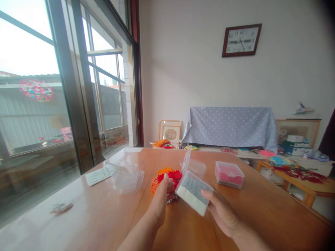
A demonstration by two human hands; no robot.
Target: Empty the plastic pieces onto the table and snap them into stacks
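My right hand (222, 211) grips a clear plastic box (192, 195), thumb on its near side. The box is tilted, and its hinged lid (186, 160) stands up at the far side. Dark contents show blurred through the wall, above a pale strip. Close to the box's left side is my left hand (162, 195), thumb up and fingers loosely curved, with no held thing visible. Just behind its fingers lie red toothed plastic pieces (174, 176) and orange ones (155, 184). Small grey pieces (172, 199) show below the left fingers, partly hidden.
Right of the box stands a closed clear box with pink contents (229, 174). Empty clear containers (128, 179) and printed cards (99, 175) lie left. Another clear tray (196, 168) sits behind. A crumpled silvery item (61, 208) rests at the left on the wooden table (104, 216).
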